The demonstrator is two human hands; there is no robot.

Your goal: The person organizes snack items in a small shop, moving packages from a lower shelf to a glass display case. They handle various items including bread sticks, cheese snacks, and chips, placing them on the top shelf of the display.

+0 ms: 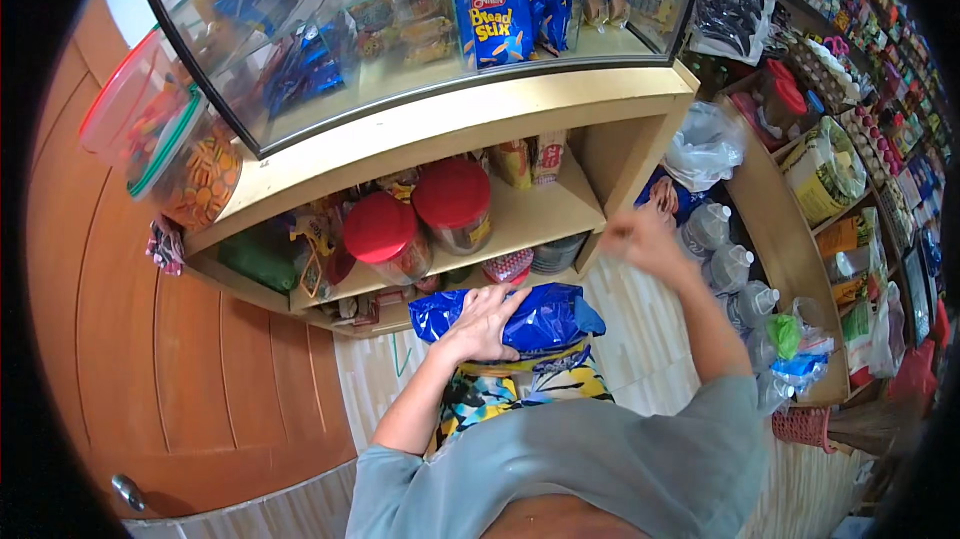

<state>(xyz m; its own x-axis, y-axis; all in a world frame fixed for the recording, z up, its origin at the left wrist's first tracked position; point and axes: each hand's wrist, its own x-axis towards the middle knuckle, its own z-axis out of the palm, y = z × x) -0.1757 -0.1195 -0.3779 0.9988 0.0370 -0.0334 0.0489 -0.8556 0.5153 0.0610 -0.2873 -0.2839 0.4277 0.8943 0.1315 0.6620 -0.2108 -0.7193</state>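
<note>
My left hand [484, 323] presses down over a crinkled blue plastic package [544, 318], holding it across my lap with the fingers spread over its top. Yellow shows along the package's lower side, and its right end looks folded or loose. My right hand [641, 239] is raised to the right of the package, beside the right end of the wooden shelf [525, 216]. Motion blurs its fingers, so I cannot make out whether they hold anything small. Two jars with red lids [380, 225] stand on the shelf in front of me.
Above the shelf sits a glass display case [420, 51] with snack packs, including Nissin Bread Stix [499, 27]. Tubs of snacks [199, 179] stand at its left, near a wooden door [247, 389]. Several plastic bottles [731, 269] line the right side, before stocked shelving [840, 239].
</note>
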